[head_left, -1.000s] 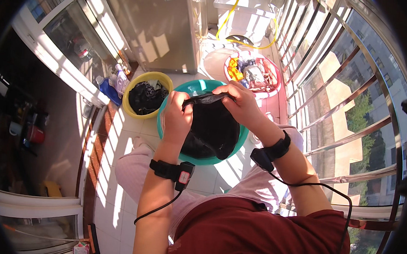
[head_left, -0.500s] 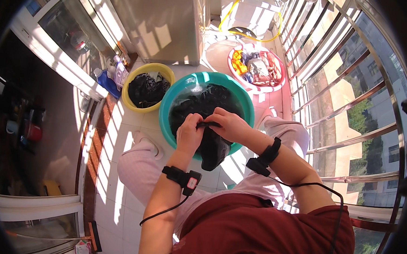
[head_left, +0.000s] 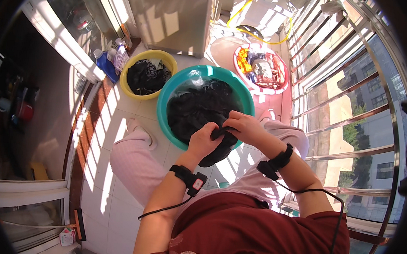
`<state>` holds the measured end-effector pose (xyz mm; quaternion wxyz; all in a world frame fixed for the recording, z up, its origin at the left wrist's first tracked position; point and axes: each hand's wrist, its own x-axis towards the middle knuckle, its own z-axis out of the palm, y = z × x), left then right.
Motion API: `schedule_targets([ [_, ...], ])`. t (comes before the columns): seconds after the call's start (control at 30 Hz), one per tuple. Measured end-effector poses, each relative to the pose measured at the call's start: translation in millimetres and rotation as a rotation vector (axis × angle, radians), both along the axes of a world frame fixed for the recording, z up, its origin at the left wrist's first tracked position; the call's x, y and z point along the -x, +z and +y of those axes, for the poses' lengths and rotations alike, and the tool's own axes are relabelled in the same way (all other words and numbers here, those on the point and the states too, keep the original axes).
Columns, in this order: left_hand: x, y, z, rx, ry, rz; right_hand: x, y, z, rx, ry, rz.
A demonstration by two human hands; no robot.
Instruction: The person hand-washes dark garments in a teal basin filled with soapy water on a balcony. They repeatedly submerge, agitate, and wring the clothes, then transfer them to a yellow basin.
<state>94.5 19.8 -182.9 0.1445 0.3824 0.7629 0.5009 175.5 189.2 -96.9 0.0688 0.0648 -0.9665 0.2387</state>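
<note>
A wet black garment [head_left: 216, 155] hangs partly over the near rim of a large teal basin [head_left: 164, 120]. My left hand [head_left: 205, 140] pinches an edge of its cloth, fingers pressed together. Close beside it, my right hand [head_left: 244, 127] grips the same bunched edge. Both hands are above the near right side of the basin. More dark clothes [head_left: 200, 106] lie soaking in water inside. The garment's exact kind cannot be made out, since its folds and my fingers cover much of it.
A yellow basin [head_left: 171, 62] of dark laundry stands at the far left, near detergent bottles [head_left: 105, 66]. Behind to the right sits a pink-and-white basin [head_left: 284, 83] with colourful clothes. Metal window bars [head_left: 351, 153] run along the right. A squeegee [head_left: 80, 224] leans at lower left.
Both hands have shifted to the right and slightly nearer with the garment's edge, still gripping it. The view has also turned a little.
</note>
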Motion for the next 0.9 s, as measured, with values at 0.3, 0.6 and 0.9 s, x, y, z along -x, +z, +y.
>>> schedule_targets([
  [0.3,13.6,-40.7,-5.7,0.151,0.086,0.097,-19.3,44.7,5.9,-0.024,-0.082,0.207],
  [0.6,88.8,96.7,12.3,-0.103,0.107,0.211,12.0,157.7,39.6,-0.056,-0.190,0.566],
  [0.9,69.5,87.9,10.9,-0.400,-0.115,-0.429,40.7,178.3,49.4,-0.043,-0.298,0.783],
])
